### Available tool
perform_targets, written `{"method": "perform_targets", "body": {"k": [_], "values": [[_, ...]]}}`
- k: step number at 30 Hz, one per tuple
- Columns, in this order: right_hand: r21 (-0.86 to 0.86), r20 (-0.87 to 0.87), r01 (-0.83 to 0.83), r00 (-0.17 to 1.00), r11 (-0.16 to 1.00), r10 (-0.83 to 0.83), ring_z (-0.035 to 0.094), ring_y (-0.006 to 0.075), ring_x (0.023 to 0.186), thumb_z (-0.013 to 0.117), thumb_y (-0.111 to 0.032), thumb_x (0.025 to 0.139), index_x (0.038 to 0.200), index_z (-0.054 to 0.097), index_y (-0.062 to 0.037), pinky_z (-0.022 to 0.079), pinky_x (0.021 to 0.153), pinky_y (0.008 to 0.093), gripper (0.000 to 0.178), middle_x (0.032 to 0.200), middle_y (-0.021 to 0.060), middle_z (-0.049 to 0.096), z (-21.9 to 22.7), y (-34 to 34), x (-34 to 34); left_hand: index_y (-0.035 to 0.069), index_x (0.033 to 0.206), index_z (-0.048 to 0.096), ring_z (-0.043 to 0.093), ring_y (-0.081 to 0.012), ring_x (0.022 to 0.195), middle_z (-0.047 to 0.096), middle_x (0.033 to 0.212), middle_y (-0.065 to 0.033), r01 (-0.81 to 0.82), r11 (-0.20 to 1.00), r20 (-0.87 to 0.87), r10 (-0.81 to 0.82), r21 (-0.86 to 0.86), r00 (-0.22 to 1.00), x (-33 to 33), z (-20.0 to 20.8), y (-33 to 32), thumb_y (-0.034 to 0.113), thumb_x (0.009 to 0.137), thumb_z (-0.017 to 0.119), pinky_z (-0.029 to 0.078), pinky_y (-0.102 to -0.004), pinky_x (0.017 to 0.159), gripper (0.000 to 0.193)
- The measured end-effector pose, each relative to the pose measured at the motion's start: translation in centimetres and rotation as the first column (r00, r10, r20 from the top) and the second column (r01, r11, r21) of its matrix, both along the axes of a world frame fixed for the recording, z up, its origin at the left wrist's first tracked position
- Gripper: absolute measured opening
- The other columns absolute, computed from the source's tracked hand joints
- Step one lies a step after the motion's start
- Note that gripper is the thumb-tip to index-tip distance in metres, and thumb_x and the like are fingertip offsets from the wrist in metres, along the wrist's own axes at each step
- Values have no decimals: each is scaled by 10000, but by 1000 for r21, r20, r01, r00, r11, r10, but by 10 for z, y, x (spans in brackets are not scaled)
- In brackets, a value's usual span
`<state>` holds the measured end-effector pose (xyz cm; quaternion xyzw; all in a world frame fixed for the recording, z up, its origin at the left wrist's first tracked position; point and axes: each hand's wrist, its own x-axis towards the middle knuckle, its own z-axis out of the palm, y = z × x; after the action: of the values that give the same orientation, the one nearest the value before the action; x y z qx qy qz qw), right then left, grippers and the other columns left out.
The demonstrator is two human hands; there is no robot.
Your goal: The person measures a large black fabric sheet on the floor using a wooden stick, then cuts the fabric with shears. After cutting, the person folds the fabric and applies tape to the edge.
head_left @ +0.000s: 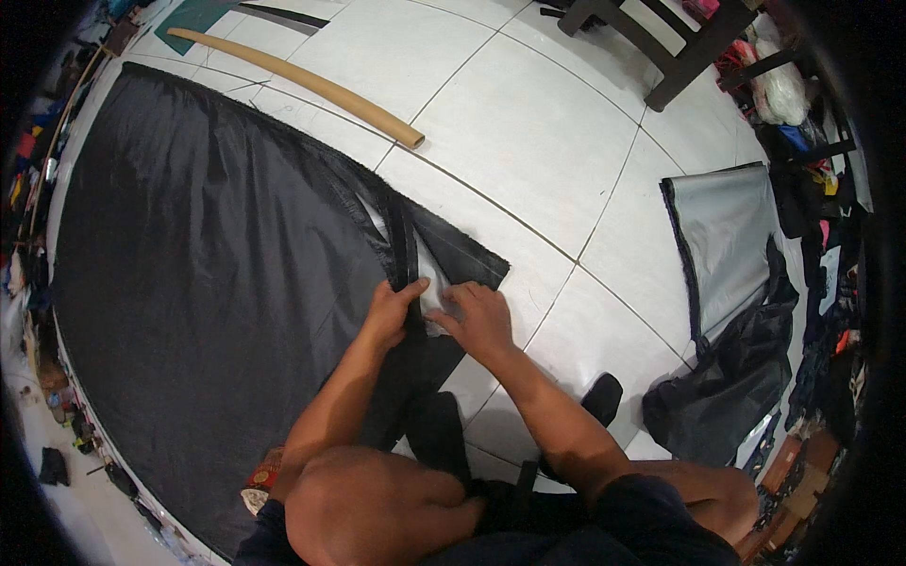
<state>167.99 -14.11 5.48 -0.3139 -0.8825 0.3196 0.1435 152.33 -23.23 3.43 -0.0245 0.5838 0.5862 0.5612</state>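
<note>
A large sheet of black fabric (217, 264) with a silvery underside is spread over the floor on my left. Near its right corner, my left hand (392, 311) pinches a folded dark edge between thumb and fingers. Close beside it, my right hand (479, 319) has curled fingers on the same fabric, where a patch of the silvery side (432, 283) shows between the hands. The fingertips of the right hand are partly hidden by the hand itself. Past the fabric's far edge lies a long tan cardboard tube (321, 88).
White floor tiles (528, 141) surround the fabric. Another silver-and-black fabric piece (727, 226) lies crumpled at right. Dark wooden furniture (661, 57) stands at the far right, with piled clothes and bags (779, 85) behind. A round container (260, 486) is by my left knee.
</note>
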Motion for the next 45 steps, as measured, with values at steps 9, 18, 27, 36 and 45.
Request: {"method": "perform_targets", "body": {"k": [9,18,27,36,45], "values": [[-408,140,250,967,878,-211,675,314,821,599,-265,961,880,741,-64,497,742,409,259,867,161,709,-1,10,2,14,1066,641,641,-185,850,682,972,-75,-62,998,6,62,-2,998,1,-9,-2,172,892,726,516,-339,749,250],[48,-301,351,898,935,-322,610,278,886,679,-245,914,1076,658,-60,466,756,394,246,968,106,641,-5,11,9,-7,1096,613,642,-198,873,675,991,-98,-37,999,-17,37,-32,999,2,-3,0,171,884,735,521,-359,779,302],[-97,-62,77,995,992,-84,625,271,767,716,-242,876,815,723,-79,441,725,399,175,757,62,682,-12,7,-5,11,1088,609,657,-182,813,684,971,-82,12,998,35,-14,63,999,0,-4,-1,136,900,715,545,-340,721,249],[-502,14,389,897,772,-442,523,145,664,576,-341,1006,993,673,-9,452,656,315,346,676,90,586,-31,19,13,3,1069,609,666,-195,827,686,966,-89,-17,1000,9,17,-25,1000,0,-2,-1,100,894,703,556,-360,748,221],[-183,149,453,890,873,-431,640,239,747,670,-297,938,1023,681,-31,506,688,373,280,880,103,679,-30,33,13,3,1066,615,656,-188,799,682,945,-81,-50,995,-1,50,-90,999,2,4,2,114,893,705,547,-352,711,224]]}}
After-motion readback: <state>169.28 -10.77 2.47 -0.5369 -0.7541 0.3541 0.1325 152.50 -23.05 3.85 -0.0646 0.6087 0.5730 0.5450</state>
